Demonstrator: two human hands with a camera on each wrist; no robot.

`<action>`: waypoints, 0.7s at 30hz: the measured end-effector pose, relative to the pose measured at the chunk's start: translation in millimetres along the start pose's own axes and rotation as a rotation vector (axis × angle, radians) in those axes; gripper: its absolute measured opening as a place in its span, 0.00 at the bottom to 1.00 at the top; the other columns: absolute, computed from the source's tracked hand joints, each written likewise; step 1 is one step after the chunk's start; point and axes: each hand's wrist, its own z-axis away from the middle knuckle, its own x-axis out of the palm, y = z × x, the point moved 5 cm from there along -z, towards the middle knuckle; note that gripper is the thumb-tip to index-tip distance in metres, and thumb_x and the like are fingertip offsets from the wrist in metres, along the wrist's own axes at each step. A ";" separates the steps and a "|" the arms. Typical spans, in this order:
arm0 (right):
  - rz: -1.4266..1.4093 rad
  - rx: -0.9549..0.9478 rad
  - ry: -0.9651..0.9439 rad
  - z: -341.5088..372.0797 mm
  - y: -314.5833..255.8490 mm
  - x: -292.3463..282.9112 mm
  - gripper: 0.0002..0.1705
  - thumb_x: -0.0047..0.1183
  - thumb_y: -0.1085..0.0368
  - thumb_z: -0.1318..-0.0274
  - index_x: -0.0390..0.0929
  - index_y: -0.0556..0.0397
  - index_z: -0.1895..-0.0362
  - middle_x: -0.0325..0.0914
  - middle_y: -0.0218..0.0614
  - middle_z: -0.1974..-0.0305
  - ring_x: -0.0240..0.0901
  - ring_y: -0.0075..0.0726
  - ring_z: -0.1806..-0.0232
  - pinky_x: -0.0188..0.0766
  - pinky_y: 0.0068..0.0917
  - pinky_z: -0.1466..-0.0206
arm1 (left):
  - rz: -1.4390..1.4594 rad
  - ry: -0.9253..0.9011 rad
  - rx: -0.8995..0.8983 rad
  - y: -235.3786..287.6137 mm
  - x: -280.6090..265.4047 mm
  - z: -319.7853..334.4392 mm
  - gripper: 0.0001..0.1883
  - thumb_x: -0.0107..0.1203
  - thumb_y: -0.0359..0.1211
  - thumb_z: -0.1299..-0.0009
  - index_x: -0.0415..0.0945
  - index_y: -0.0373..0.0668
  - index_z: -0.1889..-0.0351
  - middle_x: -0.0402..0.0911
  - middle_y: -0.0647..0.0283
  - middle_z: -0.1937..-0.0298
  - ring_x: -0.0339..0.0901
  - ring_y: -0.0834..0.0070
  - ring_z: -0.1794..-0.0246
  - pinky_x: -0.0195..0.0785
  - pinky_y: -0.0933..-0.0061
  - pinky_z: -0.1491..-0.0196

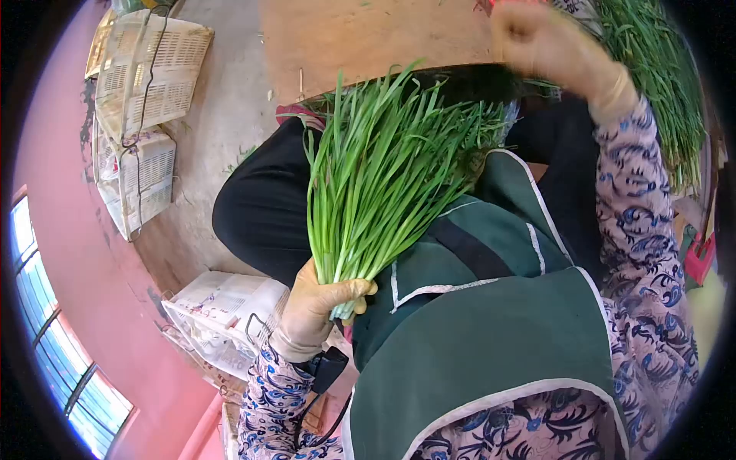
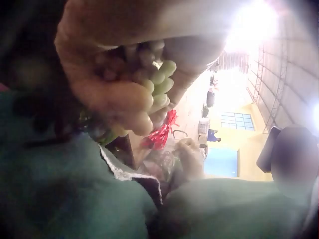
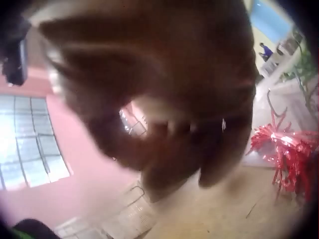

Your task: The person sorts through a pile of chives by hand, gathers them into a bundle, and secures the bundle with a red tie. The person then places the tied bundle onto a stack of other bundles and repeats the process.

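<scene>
My gloved left hand grips a thick bunch of garlic chives by its pale stem ends. The green leaves fan out over the lap. In the left wrist view, the cut ends show inside the curled fingers. My gloved right hand, blurred, is raised over the right end of a wooden board. Its fingers hang loosely curled in the right wrist view, with no object showing between them. Beside that hand lies a bundle of shiny red ties.
A large heap of chives lies at the far right. White plastic baskets stand along the pink wall on the left, and another basket is beside the left forearm. A green apron covers the lap.
</scene>
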 end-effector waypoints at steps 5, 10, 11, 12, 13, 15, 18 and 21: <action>0.151 0.000 -0.599 48.0 -26.8 82.4 0.06 0.52 0.67 0.56 0.79 0.49 0.70 0.79 0.41 0.76 0.77 0.50 0.72 0.75 0.40 0.66 | 0.004 0.008 0.071 3.2 -4.7 -4.0 0.18 0.66 0.25 0.40 0.73 0.36 0.53 0.83 0.58 0.68 0.77 0.77 0.79 0.70 0.80 0.75; -0.464 0.021 -0.216 11.8 -68.9 98.9 0.10 0.59 0.64 0.51 0.80 0.53 0.63 0.77 0.35 0.79 0.75 0.29 0.76 0.71 0.26 0.72 | -0.022 -0.028 0.059 8.5 8.0 -4.0 0.19 0.67 0.24 0.41 0.72 0.37 0.53 0.83 0.59 0.68 0.77 0.78 0.79 0.69 0.82 0.76; -0.618 0.122 -0.230 10.7 -71.0 109.0 0.12 0.60 0.64 0.50 0.80 0.55 0.61 0.76 0.33 0.79 0.74 0.24 0.76 0.70 0.23 0.73 | -0.021 -0.048 0.058 8.8 11.5 -5.0 0.19 0.67 0.24 0.41 0.72 0.37 0.53 0.83 0.59 0.68 0.77 0.78 0.78 0.69 0.83 0.76; -0.581 0.124 -0.217 8.3 -72.2 115.3 0.14 0.60 0.65 0.49 0.79 0.57 0.58 0.76 0.33 0.79 0.73 0.25 0.76 0.70 0.24 0.73 | -0.015 -0.036 0.039 8.5 14.6 -4.0 0.20 0.67 0.23 0.42 0.72 0.38 0.53 0.82 0.60 0.68 0.77 0.79 0.78 0.69 0.83 0.76; -0.573 0.135 -0.217 7.4 -69.9 124.9 0.15 0.59 0.65 0.49 0.79 0.57 0.56 0.76 0.33 0.78 0.73 0.26 0.76 0.70 0.25 0.72 | -0.034 -0.055 0.039 7.8 17.0 -4.7 0.20 0.67 0.23 0.42 0.72 0.38 0.53 0.82 0.60 0.67 0.77 0.79 0.78 0.68 0.84 0.76; -0.701 0.099 -0.120 10.1 -74.8 131.9 0.14 0.60 0.64 0.49 0.80 0.55 0.57 0.76 0.32 0.78 0.71 0.25 0.77 0.70 0.25 0.72 | -0.072 -0.087 0.039 7.3 20.4 -6.4 0.21 0.67 0.23 0.42 0.71 0.38 0.52 0.82 0.61 0.67 0.77 0.80 0.78 0.68 0.84 0.76; -0.684 0.197 -0.186 12.6 -63.9 143.4 0.11 0.59 0.64 0.46 0.81 0.52 0.59 0.76 0.31 0.77 0.69 0.24 0.77 0.70 0.26 0.70 | -0.080 -0.103 0.008 9.6 29.2 -7.6 0.22 0.68 0.24 0.43 0.71 0.37 0.52 0.82 0.61 0.67 0.77 0.80 0.77 0.67 0.84 0.76; -0.830 0.281 -0.138 13.2 -54.7 131.7 0.07 0.57 0.63 0.41 0.81 0.51 0.63 0.75 0.30 0.77 0.68 0.23 0.77 0.70 0.26 0.70 | -0.054 -0.140 -0.028 7.2 32.1 -10.8 0.21 0.68 0.26 0.42 0.72 0.35 0.53 0.82 0.59 0.67 0.77 0.80 0.78 0.66 0.84 0.79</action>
